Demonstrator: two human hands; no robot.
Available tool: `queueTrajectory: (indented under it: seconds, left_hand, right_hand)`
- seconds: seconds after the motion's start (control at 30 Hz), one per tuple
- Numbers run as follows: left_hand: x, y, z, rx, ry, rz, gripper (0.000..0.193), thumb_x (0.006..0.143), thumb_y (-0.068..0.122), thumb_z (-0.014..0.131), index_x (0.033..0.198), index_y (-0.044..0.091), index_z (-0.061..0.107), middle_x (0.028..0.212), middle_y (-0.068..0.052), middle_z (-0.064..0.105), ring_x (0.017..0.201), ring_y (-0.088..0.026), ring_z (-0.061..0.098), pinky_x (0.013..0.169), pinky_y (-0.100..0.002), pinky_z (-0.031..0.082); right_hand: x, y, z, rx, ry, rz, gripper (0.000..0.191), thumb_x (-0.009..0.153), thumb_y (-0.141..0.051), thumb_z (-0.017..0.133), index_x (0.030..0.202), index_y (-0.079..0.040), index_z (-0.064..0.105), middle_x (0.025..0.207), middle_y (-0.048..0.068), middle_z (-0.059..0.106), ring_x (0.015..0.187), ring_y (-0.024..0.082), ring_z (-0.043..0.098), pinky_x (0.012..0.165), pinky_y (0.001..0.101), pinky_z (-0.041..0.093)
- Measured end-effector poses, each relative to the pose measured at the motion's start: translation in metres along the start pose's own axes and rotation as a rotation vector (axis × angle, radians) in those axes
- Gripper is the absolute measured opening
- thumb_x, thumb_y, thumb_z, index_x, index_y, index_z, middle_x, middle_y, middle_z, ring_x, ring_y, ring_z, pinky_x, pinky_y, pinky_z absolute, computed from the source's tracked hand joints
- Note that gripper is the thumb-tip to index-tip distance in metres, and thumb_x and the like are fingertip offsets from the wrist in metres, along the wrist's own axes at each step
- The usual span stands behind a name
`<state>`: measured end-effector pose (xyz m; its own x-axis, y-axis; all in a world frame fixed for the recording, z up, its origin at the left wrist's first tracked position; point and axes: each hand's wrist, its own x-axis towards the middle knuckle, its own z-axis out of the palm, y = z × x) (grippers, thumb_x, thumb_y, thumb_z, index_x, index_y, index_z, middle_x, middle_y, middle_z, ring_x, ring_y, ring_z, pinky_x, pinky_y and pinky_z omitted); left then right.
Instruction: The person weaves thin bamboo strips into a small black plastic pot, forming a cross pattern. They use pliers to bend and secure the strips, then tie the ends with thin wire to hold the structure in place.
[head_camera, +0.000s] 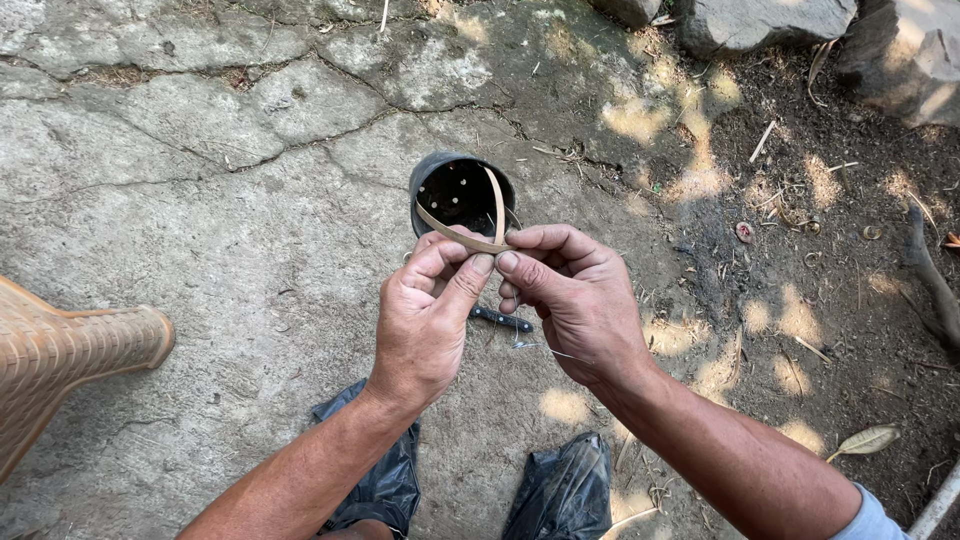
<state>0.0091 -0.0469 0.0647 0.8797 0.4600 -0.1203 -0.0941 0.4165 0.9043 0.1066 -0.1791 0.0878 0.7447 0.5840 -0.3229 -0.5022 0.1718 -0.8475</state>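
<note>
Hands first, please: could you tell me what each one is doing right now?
Left hand: closed, pinching the thin bent strip.
Right hand: closed, pinching the same strip.

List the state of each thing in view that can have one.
Left hand: pinching the strip.
Right hand: pinching the strip beside the left.
Thin strip: bent into a loop, held above the pot.
Black pot: on the concrete, tipped, its dark inside showing.
Knife: lying flat on the ground, untouched.
Black bags: crumpled on the ground.
</note>
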Motion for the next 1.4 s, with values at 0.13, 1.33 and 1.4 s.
queueTrajectory:
  seconds: [0.13, 1.33, 1.4]
  left_hand:
    - [-0.001, 0.002, -0.001, -0.098, -0.026, -0.041, 0.017, 0.102, 0.01, 0.064, 0.114, -0.001, 0.071, 0.119, -0.002, 0.058, 0.1, -0.008, 0.064, 0.088, -0.025, 0.057]
    - [0.002, -0.005, -0.003, -0.45, 0.076, -0.186, 0.009, 0.099, 0.008, 0.07, 0.104, 0.0, 0.073, 0.098, -0.005, 0.072, 0.096, -0.01, 0.064, 0.089, -0.028, 0.05]
    - [0.003, -0.004, -0.004, -0.453, 0.083, -0.187, 0.009, 0.099, 0.007, 0.07, 0.103, 0.0, 0.073, 0.098, -0.006, 0.072, 0.095, -0.011, 0.064, 0.089, -0.028, 0.05]
  right_hand:
    - [-0.001, -0.001, 0.001, 0.004, -0.004, -0.007, 0.019, 0.094, 0.001, 0.071, 0.112, 0.005, 0.068, 0.094, 0.014, 0.072, 0.079, 0.018, 0.072, 0.068, 0.0308, 0.062]
    - [-0.005, -0.017, 0.011, -0.281, -0.032, 0.032, 0.032, 0.089, -0.003, 0.074, 0.119, 0.003, 0.069, 0.092, 0.012, 0.076, 0.076, 0.014, 0.071, 0.066, 0.0293, 0.062]
    - [-0.007, -0.02, 0.008, -0.371, -0.095, -0.023, 0.027, 0.09, -0.005, 0.075, 0.116, 0.001, 0.069, 0.096, 0.012, 0.076, 0.079, 0.015, 0.073, 0.069, 0.03, 0.064]
